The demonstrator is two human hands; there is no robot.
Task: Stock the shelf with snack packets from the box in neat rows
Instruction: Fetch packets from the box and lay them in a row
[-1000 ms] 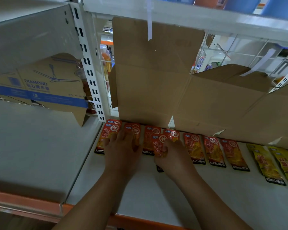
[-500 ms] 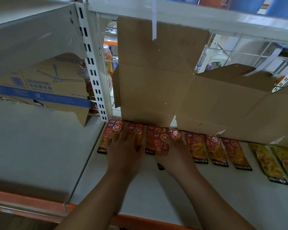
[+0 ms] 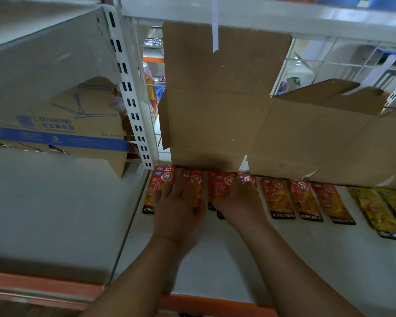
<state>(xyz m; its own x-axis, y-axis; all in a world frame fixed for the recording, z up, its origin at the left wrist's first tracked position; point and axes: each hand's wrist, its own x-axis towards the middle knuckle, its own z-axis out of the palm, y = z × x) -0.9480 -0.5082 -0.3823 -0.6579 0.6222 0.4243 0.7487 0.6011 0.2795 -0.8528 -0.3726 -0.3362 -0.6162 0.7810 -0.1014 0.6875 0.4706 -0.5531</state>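
Your bare left forearm (image 3: pixel 146 271) and right forearm (image 3: pixel 284 259) reach forward from the lower edge and angle inward, bringing your two hands just beside each other with their backs turned up toward you. Your left hand (image 3: pixel 177 209) lies palm down with the wrist straight, its fingers (image 3: pixel 167 188) stretched forward and slightly spread, the thumb lying out toward the other hand. Your right hand (image 3: pixel 240 202) is also palm down and set a little further forward, its fingers pointing ahead but blurred and its thumb hidden, so its grip cannot be made out.
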